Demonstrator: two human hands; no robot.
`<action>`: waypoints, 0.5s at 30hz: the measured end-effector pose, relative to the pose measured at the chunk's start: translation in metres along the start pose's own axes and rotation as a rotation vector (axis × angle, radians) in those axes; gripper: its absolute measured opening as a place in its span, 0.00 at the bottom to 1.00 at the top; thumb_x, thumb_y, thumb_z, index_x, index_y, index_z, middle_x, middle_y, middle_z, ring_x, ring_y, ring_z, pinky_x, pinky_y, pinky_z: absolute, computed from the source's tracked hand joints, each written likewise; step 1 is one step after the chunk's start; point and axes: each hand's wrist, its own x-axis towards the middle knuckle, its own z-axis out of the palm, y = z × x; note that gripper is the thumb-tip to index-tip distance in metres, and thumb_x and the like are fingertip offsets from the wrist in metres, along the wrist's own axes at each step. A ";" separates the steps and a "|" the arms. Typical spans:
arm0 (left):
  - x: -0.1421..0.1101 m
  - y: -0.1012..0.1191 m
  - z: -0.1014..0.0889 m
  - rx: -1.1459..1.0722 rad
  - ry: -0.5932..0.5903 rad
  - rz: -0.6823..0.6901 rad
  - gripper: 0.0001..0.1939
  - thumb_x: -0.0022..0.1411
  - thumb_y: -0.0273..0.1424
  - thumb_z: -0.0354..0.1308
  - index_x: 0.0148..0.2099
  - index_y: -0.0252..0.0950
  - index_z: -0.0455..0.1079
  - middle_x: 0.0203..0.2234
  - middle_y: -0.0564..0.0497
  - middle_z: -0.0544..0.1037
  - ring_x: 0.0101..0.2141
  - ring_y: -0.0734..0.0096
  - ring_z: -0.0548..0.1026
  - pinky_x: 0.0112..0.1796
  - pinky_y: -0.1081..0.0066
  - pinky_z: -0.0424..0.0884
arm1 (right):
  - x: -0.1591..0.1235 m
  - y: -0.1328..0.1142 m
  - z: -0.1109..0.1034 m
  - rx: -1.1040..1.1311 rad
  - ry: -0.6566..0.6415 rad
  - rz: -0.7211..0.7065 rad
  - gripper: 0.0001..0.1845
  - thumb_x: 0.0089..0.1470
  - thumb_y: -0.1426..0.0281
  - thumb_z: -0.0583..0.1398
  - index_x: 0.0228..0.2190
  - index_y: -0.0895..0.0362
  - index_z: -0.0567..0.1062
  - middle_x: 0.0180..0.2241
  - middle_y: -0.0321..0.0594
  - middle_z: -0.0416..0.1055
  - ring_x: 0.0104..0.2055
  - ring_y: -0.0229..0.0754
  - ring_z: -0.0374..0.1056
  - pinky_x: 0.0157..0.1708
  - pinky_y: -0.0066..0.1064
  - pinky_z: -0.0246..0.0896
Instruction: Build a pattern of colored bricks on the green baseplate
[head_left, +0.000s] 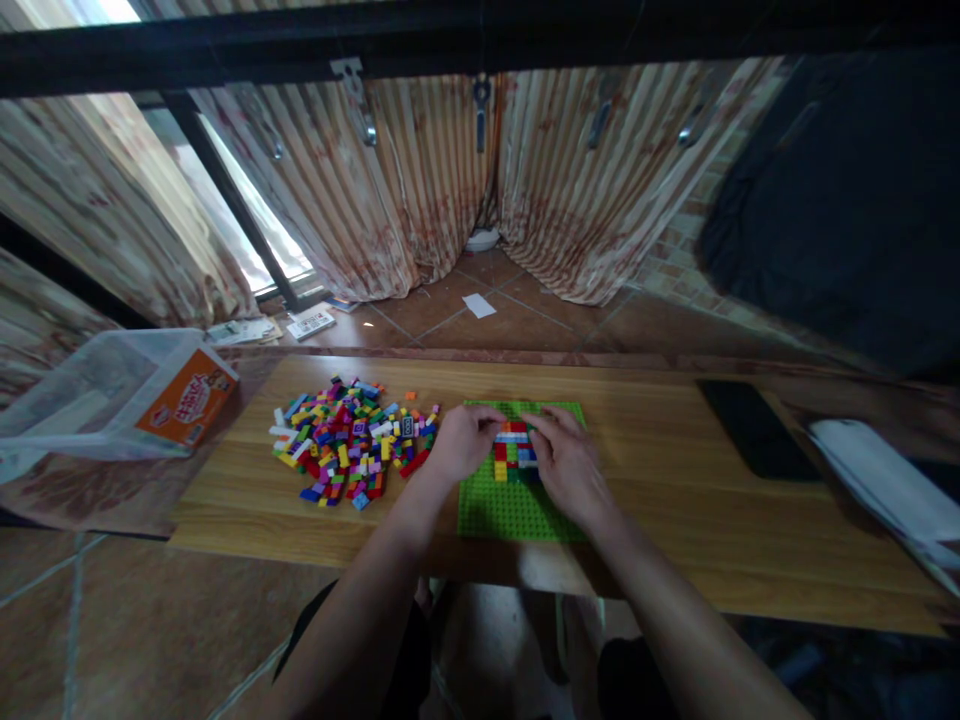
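Note:
A green studded baseplate (480, 512) lies on the wooden table in front of me. On its upper middle stands a low build of toy bricks (511, 450) in red, white, blue, yellow and green. My left hand (466, 440) is at the build's upper left corner, its thumb and forefinger pinched together; whatever may be between them is hidden. From the right, my right hand (566, 460) curls over the build's edge, fingertips against the bricks, covering that side. Left of the plate spreads a heap of loose toy bricks (349, 435) in many colours.
A clear plastic bin (90, 385) with an orange label stands beyond the table's left end. On the right of the table (645, 430) lie a dark flat object (754, 428) and a white bundle (889, 475). A dark rail crosses above, with curtains (420, 190) behind.

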 end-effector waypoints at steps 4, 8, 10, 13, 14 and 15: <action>0.003 -0.004 0.004 -0.133 0.016 -0.066 0.11 0.56 0.20 0.56 0.37 0.33 0.78 0.31 0.50 0.82 0.32 0.72 0.79 0.37 0.75 0.74 | -0.005 -0.004 0.002 -0.123 -0.036 -0.043 0.21 0.62 0.70 0.48 0.48 0.52 0.77 0.55 0.50 0.64 0.56 0.54 0.61 0.53 0.50 0.60; 0.007 -0.005 0.009 -0.254 0.031 -0.152 0.13 0.53 0.17 0.57 0.40 0.30 0.78 0.35 0.47 0.82 0.35 0.71 0.80 0.39 0.73 0.76 | -0.007 -0.008 0.001 -0.184 -0.075 -0.071 0.23 0.59 0.74 0.48 0.48 0.48 0.77 0.56 0.46 0.63 0.56 0.54 0.60 0.51 0.50 0.60; 0.008 -0.006 0.010 -0.273 0.038 -0.184 0.14 0.52 0.16 0.57 0.40 0.30 0.77 0.36 0.46 0.82 0.35 0.71 0.80 0.39 0.73 0.76 | -0.008 -0.009 0.001 -0.189 -0.088 -0.066 0.24 0.58 0.75 0.48 0.48 0.46 0.77 0.56 0.44 0.64 0.55 0.54 0.60 0.51 0.50 0.59; 0.011 -0.006 0.011 -0.273 0.049 -0.221 0.15 0.50 0.15 0.58 0.40 0.29 0.77 0.35 0.45 0.82 0.35 0.70 0.80 0.38 0.73 0.76 | -0.007 -0.010 0.002 -0.183 -0.097 -0.049 0.25 0.57 0.77 0.49 0.47 0.45 0.77 0.55 0.43 0.65 0.55 0.54 0.60 0.52 0.49 0.58; 0.012 -0.006 0.011 -0.267 0.049 -0.231 0.15 0.49 0.15 0.58 0.40 0.28 0.77 0.35 0.45 0.82 0.35 0.70 0.80 0.37 0.73 0.76 | -0.007 -0.011 0.002 -0.183 -0.098 -0.043 0.26 0.56 0.78 0.49 0.47 0.46 0.77 0.55 0.43 0.65 0.55 0.54 0.60 0.52 0.49 0.58; 0.013 -0.006 0.011 -0.257 0.049 -0.241 0.16 0.49 0.15 0.58 0.41 0.28 0.77 0.34 0.45 0.82 0.34 0.70 0.80 0.36 0.74 0.76 | -0.007 -0.012 0.002 -0.186 -0.101 -0.040 0.26 0.55 0.78 0.49 0.47 0.46 0.77 0.55 0.43 0.66 0.55 0.54 0.60 0.52 0.49 0.58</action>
